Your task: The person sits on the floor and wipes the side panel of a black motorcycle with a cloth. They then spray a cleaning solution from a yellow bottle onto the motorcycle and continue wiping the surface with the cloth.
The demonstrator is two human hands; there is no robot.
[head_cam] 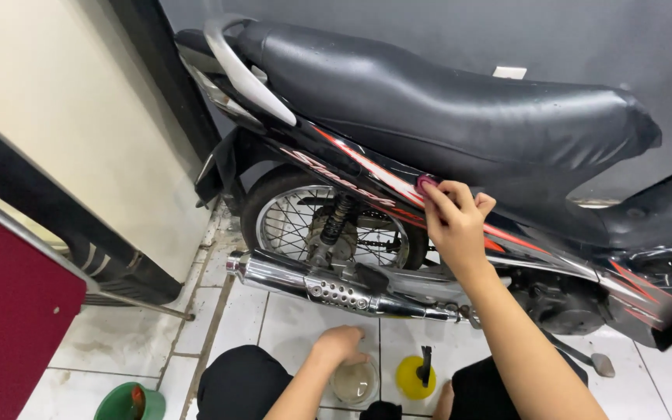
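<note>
Right hand (pixel 454 222) pinching a small pad (pixel 426 183) against the black side panel (pixel 351 167) under the seat, most of it unrubbed; left hand (pixel 341 344) closed over a clear tub (pixel 354 381) on the floor.

By my right hand (pixel 454 220), a black side panel (pixel 367 167) striped red and white. Above it, a black seat (pixel 445 101); below my left hand (pixel 341 344), a yellow cup (pixel 414 377).
</note>
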